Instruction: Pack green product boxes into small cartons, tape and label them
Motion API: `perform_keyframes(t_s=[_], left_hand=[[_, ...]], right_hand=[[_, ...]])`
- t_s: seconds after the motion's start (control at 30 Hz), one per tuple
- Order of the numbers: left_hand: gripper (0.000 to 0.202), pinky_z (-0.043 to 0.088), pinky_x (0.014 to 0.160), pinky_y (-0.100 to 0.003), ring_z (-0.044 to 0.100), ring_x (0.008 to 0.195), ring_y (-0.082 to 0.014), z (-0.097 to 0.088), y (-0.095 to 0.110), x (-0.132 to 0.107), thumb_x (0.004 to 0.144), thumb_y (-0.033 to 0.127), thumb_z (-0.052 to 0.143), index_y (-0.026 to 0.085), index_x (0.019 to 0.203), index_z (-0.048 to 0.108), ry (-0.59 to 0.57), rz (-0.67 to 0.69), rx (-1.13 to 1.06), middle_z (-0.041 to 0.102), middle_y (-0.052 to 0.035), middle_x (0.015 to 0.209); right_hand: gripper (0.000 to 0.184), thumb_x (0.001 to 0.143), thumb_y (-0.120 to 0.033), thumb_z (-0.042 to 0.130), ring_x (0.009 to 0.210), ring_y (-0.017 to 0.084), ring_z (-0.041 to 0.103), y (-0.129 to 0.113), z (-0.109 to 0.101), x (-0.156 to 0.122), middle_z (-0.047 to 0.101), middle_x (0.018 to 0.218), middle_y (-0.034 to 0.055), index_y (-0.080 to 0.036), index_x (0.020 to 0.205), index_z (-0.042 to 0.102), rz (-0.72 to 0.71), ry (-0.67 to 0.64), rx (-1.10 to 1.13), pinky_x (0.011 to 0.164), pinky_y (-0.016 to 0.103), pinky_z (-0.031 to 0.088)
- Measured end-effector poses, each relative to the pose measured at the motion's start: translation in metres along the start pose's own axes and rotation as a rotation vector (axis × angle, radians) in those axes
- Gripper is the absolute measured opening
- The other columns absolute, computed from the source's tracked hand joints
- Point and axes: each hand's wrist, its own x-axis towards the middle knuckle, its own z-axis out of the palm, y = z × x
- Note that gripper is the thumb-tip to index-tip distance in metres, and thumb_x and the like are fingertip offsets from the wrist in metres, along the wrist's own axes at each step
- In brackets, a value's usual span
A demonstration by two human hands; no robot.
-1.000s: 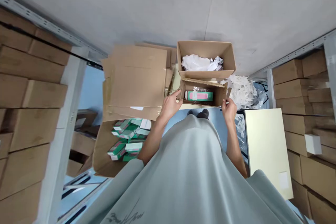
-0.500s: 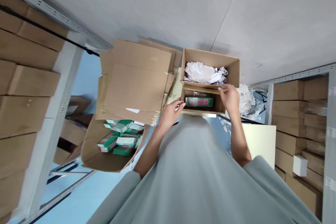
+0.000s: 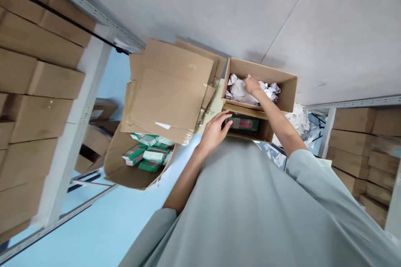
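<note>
My right hand [image 3: 252, 86] reaches into the back cardboard box [image 3: 290, 94], its fingers curled into the crumpled white paper [image 3: 238, 91] there. Just in front of it stands a smaller open cardboard box [image 3: 267, 132]. Inside that box lies a green and pink package [image 3: 246, 124], partly in shadow. At the left edge of the smaller box is my left hand [image 3: 215, 130], fingers stretched out and apart, with nothing held. My right forearm passes over the smaller box's right side.
Flattened cardboard [image 3: 171, 87] lies to the left. Below it, a large carton [image 3: 120, 171] contains several green packages [image 3: 153, 154]. More white paper scraps [image 3: 298, 121] are heaped at right. Shelves with stacked brown cartons [image 3: 44, 121] flank both sides, and a grey wall [image 3: 219, 4] rises behind.
My right hand has moved from the smaller box's right edge up and left into the paper in the back box. My left hand has shifted slightly over the smaller box's left edge.
</note>
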Motion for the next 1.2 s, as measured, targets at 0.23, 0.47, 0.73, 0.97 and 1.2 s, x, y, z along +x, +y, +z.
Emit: perform_keyframes(t_s=[0.23,0.47,0.73,0.97,1.2], left_hand=[[0.076,0.060,0.123,-0.043,0.064,0.154,-0.0292,0.019,0.007,0.013,0.107,0.036,0.069,0.028,0.177,0.039,0.080,0.008,-0.215,0.050,-0.0143,0.180],[0.104,0.068,0.107,-0.039,0.066,0.151,-0.0368,0.034,0.028,0.029,0.093,0.053,0.090,0.036,0.181,0.036,-0.203,0.118,-0.424,0.046,-0.0127,0.183],[0.033,0.062,0.113,-0.040,0.081,0.123,-0.0306,0.064,0.011,0.036,0.102,0.019,0.072,0.024,0.133,0.081,-0.422,0.034,-0.002,0.086,-0.0079,0.130],[0.043,0.055,0.123,-0.042,0.071,0.144,-0.0330,0.057,0.021,0.033,0.110,0.027,0.066,0.022,0.153,0.072,-0.309,0.058,0.189,0.073,-0.0132,0.156],[0.042,0.053,0.127,-0.042,0.068,0.149,-0.0315,0.044,0.032,0.028,0.112,0.028,0.062,0.023,0.153,0.073,-0.259,0.044,0.158,0.072,-0.0102,0.160]], right_hand=[[0.038,0.103,-0.025,0.055,0.112,0.029,0.076,0.013,-0.031,-0.122,0.082,0.127,0.0134,-0.015,0.132,0.076,0.030,0.363,0.335,0.107,0.042,0.059],[0.034,0.094,-0.046,0.067,0.102,0.027,0.077,0.002,0.022,-0.254,0.084,0.111,0.0090,-0.020,0.115,0.074,0.116,0.338,0.875,0.090,0.037,0.063],[0.021,0.104,-0.024,0.063,0.109,0.038,0.083,-0.007,0.052,-0.254,0.085,0.112,0.0214,-0.016,0.112,0.081,0.463,-0.012,0.170,0.090,0.040,0.058],[0.038,0.107,-0.048,0.074,0.112,0.040,0.081,-0.009,0.010,-0.246,0.084,0.114,0.0239,-0.017,0.128,0.079,0.362,-0.027,-0.009,0.095,0.044,0.059],[0.067,0.103,-0.053,0.083,0.134,0.041,0.073,0.031,-0.026,-0.097,0.076,0.139,0.0263,-0.008,0.150,0.067,0.127,0.032,-0.086,0.114,0.053,0.056]])
